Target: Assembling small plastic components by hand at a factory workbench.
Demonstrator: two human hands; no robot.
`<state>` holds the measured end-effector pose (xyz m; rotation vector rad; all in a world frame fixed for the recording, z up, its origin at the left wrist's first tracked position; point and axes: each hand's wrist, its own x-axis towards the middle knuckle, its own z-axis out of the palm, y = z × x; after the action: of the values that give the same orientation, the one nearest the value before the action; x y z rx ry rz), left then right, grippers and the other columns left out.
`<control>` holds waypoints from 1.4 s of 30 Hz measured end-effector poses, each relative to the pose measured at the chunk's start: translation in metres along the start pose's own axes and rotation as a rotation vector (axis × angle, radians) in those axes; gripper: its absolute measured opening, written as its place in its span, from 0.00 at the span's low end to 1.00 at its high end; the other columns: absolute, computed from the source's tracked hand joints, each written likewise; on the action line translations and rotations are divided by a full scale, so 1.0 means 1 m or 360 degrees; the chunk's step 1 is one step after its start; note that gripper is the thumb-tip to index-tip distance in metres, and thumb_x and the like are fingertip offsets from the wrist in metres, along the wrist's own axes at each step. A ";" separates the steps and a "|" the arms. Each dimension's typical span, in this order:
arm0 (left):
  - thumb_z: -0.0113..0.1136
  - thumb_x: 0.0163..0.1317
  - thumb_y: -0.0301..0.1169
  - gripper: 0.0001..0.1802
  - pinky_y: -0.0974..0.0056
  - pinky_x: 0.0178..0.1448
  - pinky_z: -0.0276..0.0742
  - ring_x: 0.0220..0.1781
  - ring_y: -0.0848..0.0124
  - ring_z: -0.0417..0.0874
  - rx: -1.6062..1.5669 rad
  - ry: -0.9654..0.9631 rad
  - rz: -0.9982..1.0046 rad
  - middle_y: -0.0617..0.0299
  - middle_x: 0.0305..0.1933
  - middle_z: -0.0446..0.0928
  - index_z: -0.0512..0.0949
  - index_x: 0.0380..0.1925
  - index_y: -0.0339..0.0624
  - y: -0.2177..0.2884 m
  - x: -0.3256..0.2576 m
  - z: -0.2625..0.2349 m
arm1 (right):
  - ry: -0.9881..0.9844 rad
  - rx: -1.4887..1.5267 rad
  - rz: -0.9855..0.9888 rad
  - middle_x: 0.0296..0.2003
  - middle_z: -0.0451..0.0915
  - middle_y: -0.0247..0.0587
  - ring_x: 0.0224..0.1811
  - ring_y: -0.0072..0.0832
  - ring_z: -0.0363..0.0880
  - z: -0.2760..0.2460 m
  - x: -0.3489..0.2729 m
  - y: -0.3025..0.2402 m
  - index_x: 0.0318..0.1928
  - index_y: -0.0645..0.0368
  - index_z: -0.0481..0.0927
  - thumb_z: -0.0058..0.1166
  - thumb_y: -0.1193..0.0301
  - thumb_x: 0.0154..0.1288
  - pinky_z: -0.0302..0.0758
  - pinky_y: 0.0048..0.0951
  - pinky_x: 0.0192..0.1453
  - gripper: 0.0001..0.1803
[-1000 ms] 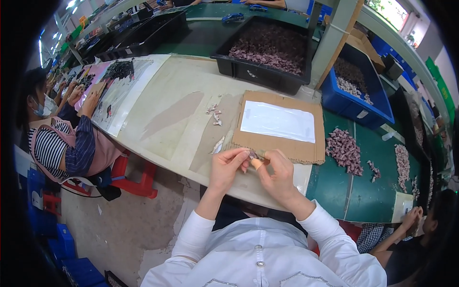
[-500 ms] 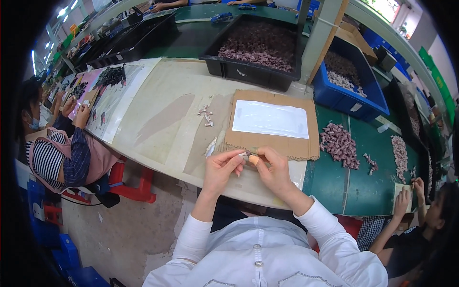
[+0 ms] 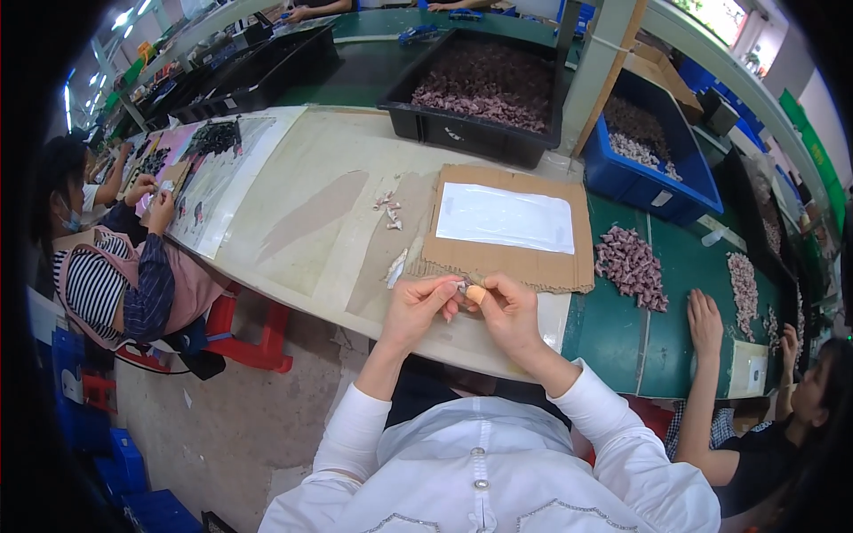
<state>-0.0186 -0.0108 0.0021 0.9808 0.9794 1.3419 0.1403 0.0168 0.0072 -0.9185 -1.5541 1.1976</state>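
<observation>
At bench edge | left hand (image 3: pixel 418 306), right hand (image 3: pixel 508 311) pinch small piece (image 3: pixel 463 286) (fingertips closed) | cardboard sheet (image 3: pixel 506 258) just beyond

We hold one small part (image 3: pixel 463 286) between the fingertips of both hands, above the near edge of the workbench (image 3: pixel 311 222), just in front of the cardboard sheet's near edge. It looks pale and greyish; its shape is too small to tell.
</observation>
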 end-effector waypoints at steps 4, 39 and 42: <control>0.54 0.64 0.25 0.10 0.74 0.28 0.72 0.25 0.78 0.75 0.0189 0.0033 -0.0030 0.59 0.30 0.80 0.79 0.41 0.30 -0.004 -0.001 0.012 | 0.0087 0.0159 0.0221 0.24 0.77 0.33 0.26 0.16 0.76 -0.011 -0.006 0.000 0.32 0.67 0.74 0.52 0.78 0.62 0.74 0.19 0.28 0.04; 0.60 0.55 0.20 0.07 0.75 0.36 0.73 0.30 0.78 0.76 0.0751 0.0361 0.0309 0.62 0.33 0.76 0.76 0.35 0.31 0.020 0.033 -0.036 | 0.0731 -0.1847 -0.0167 0.43 0.75 0.50 0.30 0.36 0.77 -0.259 -0.079 0.017 0.48 0.62 0.77 0.59 0.81 0.49 0.75 0.32 0.36 0.21; 0.57 0.58 0.20 0.12 0.74 0.38 0.75 0.32 0.78 0.77 0.0295 0.0409 0.0255 0.61 0.32 0.77 0.77 0.43 0.30 0.017 0.016 -0.011 | 0.0849 -0.1520 0.0125 0.44 0.73 0.52 0.34 0.42 0.76 -0.232 -0.075 0.001 0.48 0.63 0.76 0.58 0.83 0.49 0.74 0.35 0.40 0.21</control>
<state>-0.0342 0.0055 0.0156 1.0613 1.2586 1.5588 0.3839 0.0090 0.0087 -1.7422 -1.6139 0.1323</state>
